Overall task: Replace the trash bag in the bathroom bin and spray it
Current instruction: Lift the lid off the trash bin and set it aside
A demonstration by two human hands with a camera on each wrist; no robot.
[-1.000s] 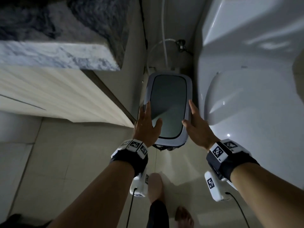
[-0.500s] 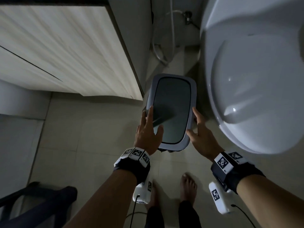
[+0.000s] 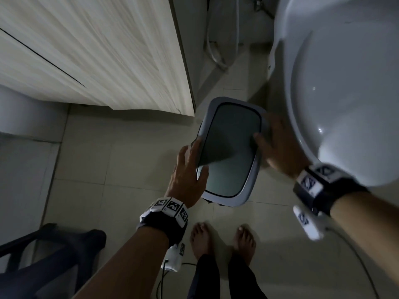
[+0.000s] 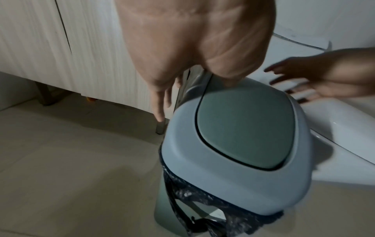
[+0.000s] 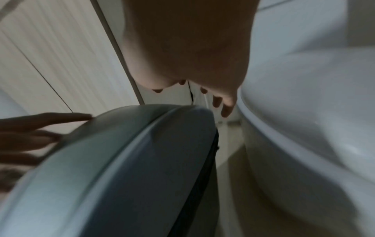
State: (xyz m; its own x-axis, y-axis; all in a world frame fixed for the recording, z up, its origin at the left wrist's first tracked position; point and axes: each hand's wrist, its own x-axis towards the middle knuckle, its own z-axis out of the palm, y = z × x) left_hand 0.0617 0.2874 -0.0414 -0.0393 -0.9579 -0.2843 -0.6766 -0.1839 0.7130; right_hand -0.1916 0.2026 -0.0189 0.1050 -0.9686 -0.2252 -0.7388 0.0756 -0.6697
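While both hands flanked the pale blue plastic bin with its grey-green swing lid (image 3: 232,154), the work looked to be at its opening step: getting the bin out into the open so the old bag could come away. Nearest stood the person's bare feet (image 3: 223,240) on the beige tiled floor (image 3: 90,160), with a dark stool (image 3: 49,251) at near left. The left hand (image 3: 187,175) lay against the bin's left edge, fingers straight and spread, thumb resting on the lid. The right hand (image 3: 278,147) pressed on the right edge, fingers also extended; neither curled round anything. From the left wrist view, a crumpled black trash bag (image 4: 194,200) hung out below the lid frame. The bin stood on the floor between a pale wood-grain cabinet (image 3: 97,50) on the left and a white toilet (image 3: 345,93) on the right. The next move probably called for lifting the lid frame off to free the bag. The toilet crowded the right hand closely, and a hose (image 3: 216,50) hung at the far wall.
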